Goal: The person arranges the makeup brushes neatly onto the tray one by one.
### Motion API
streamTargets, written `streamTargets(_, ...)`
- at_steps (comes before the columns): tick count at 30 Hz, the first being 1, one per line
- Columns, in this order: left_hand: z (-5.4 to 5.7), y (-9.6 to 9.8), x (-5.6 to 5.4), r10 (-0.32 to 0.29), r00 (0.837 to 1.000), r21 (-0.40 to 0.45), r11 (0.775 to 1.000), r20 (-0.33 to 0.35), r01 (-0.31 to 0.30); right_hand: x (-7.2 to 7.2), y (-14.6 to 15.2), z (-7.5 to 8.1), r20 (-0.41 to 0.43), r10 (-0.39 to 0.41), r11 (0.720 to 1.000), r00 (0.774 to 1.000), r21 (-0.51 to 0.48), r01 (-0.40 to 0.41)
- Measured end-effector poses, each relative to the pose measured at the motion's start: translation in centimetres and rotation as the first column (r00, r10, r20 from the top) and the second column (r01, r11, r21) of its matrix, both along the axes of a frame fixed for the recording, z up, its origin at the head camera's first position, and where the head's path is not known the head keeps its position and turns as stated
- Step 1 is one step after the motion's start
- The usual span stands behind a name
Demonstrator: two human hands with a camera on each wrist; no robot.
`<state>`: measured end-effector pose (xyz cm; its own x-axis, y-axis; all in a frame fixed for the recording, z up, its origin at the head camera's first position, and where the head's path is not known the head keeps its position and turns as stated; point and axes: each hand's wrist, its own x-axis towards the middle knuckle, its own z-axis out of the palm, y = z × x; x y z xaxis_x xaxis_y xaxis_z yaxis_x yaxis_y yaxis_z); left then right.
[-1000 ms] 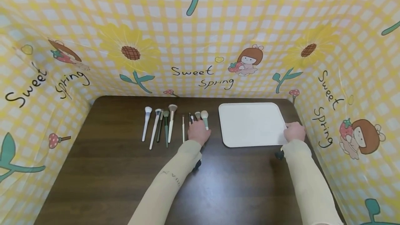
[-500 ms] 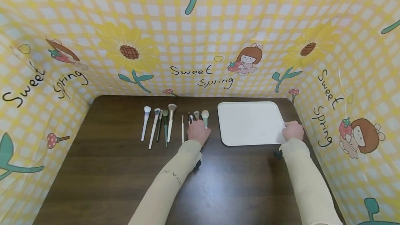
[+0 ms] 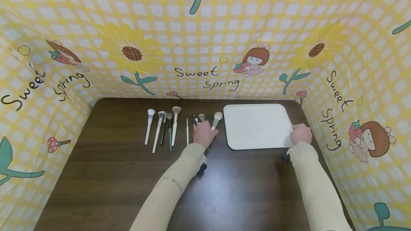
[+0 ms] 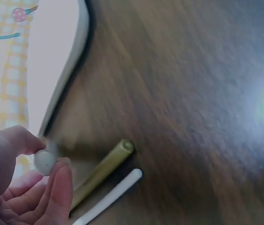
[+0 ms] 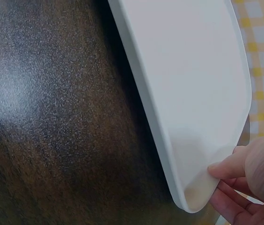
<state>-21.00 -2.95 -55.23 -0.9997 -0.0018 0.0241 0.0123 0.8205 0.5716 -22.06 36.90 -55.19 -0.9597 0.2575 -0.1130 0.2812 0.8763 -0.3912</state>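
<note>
My left hand (image 3: 203, 134) pinches a makeup brush (image 3: 217, 116) with cream bristles and a pale green lower part. Its round handle end (image 4: 45, 162) shows between thumb and fingers in the left wrist view, and the hand hides most of the handle. Beneath that hand lie other brushes, among them an olive-gold handle (image 4: 103, 176) and a thin white handle (image 4: 111, 197). At the right, my right hand (image 3: 301, 134) grips the right edge of a white rectangular tray (image 3: 258, 126), thumb on top of the rim and fingers below.
Further left on the dark wooden table (image 3: 106, 174) lies a group of brushes, including a white brush (image 3: 150, 126), a green brush (image 3: 170, 131) and a wide-headed brush (image 3: 175, 126). A yellow checked cloth (image 3: 205, 35) rises behind and at both sides.
The cream-bristled brush has tilted, its head swinging right toward the tray. My left hand has shifted only slightly. The right hand stays on the tray's edge.
</note>
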Motion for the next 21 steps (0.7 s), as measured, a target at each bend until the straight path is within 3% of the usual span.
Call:
streamTargets(5, 1.2, 0.0, 0.7, -0.027, 1.000, 0.076, 0.997, -0.005, 0.027, 0.1, -0.1, 0.0, -0.007, -0.009, 1.000, 1.000, -0.014, 0.009)
streamTargets(11, 1.3, 0.2, 0.8, 0.005, 1.000, 0.172, 0.985, 0.023, -0.009, 0.0, 0.1, -0.1, -0.018, 0.004, 1.000, 1.000, -0.013, -0.004)
streamTargets(21, 1.1, 0.3, 0.5, 0.045, 0.997, 0.403, 0.913, 0.069, -0.069, 0.2, -0.2, 0.2, -0.003, -0.024, 0.999, 1.000, -0.023, 0.024)
